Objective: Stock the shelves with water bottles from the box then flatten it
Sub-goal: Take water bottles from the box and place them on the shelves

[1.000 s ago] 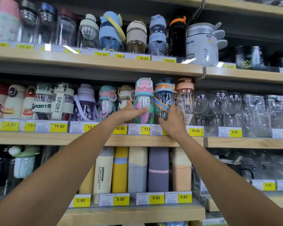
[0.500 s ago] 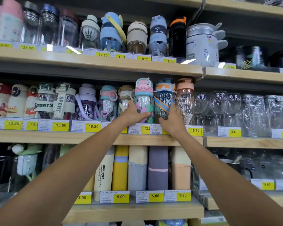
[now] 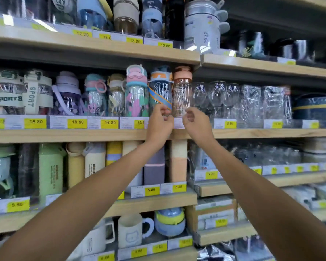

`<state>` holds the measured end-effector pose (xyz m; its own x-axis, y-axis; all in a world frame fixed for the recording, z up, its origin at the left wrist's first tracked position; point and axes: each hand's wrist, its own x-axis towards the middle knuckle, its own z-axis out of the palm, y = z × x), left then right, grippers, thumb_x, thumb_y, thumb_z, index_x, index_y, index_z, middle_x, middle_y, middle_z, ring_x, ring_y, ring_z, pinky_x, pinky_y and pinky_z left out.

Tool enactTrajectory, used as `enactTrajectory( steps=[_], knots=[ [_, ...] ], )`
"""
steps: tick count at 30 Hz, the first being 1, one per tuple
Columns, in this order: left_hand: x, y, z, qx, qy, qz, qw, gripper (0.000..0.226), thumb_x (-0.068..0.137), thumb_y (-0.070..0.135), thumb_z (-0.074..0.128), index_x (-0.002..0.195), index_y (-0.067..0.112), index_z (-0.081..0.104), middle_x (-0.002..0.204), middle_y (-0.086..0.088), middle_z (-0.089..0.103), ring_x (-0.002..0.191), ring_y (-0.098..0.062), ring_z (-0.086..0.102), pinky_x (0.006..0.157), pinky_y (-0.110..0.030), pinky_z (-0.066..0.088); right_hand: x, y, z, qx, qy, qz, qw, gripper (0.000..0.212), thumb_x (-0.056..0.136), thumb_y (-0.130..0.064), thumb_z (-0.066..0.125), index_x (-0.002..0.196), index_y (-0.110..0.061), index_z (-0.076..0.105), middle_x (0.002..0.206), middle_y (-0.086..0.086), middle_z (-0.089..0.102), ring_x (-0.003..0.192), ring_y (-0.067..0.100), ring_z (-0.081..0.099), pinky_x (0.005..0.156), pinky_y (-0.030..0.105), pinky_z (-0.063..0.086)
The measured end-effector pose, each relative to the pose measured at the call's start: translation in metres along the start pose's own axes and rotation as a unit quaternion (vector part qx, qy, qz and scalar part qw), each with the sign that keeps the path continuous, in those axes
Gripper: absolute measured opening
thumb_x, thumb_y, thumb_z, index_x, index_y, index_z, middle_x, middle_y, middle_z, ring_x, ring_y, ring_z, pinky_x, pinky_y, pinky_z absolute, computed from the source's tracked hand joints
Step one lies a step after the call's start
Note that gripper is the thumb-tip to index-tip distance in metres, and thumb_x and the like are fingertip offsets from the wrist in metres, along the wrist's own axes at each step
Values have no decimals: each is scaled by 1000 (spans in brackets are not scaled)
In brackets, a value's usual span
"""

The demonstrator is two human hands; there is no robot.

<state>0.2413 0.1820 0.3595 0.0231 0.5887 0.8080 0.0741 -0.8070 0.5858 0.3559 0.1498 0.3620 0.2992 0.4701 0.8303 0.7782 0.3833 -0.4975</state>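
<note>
Clear wrap glints on 3 water bottles at the right end of the middle shelf: the pink-lidded bottle, the blue-strapped bottle and the peach-lidded bottle. All 3 stand upright, side by side, just behind the price strip, with stemmed glasses to their right.

0.5 s ago the left hand lay on the pink-lidded bottle and the right hand on the blue-strapped one. Now both have come off and shifted right and nearer. The left hand is in front of the base of the blue-strapped bottle, the right hand in front of the base of the peach-lidded one.

Both hands show curled fingers, but blur hides whether they pinch wrap, strap or nothing, so I cannot tell the grip.

These bottles look placed, and I judge the hands are only straightening the row. The box is out of view, so flattening is likely not yet begun
</note>
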Motion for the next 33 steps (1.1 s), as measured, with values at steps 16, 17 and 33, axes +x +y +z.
enactTrajectory(
  steps=[16, 17, 33],
  knots=[
    [-289, -36, 253, -37, -384, -255, 886, 19, 91, 9, 52, 77, 19, 60, 79, -6, 58, 79, -19, 56, 61, -25, 36, -252, 239, -225, -34, -68, 335, 939, 18, 86, -9, 52, 84, 5, 63, 71, 25, 63, 55, 16, 59, 56, 29, 47],
    [-315, -36, 268, -25, -413, -263, 871, 14, 92, 11, 52, 85, 17, 62, 80, -5, 59, 75, -18, 57, 61, -22, 39, -273, 254, -241, -46, -70, 366, 927, 20, 88, -7, 50, 88, 9, 63, 75, 27, 64, 55, 16, 59, 55, 27, 45],
    [-634, -36, 459, 15, -719, -324, 615, 23, 90, 8, 48, 72, 22, 48, 70, -3, 47, 63, -13, 46, 54, -16, 38, -565, 433, -442, -150, -25, 697, 700, 24, 83, -9, 48, 62, -13, 59, 80, 20, 69, 67, 26, 62, 63, 35, 51]
  ],
)
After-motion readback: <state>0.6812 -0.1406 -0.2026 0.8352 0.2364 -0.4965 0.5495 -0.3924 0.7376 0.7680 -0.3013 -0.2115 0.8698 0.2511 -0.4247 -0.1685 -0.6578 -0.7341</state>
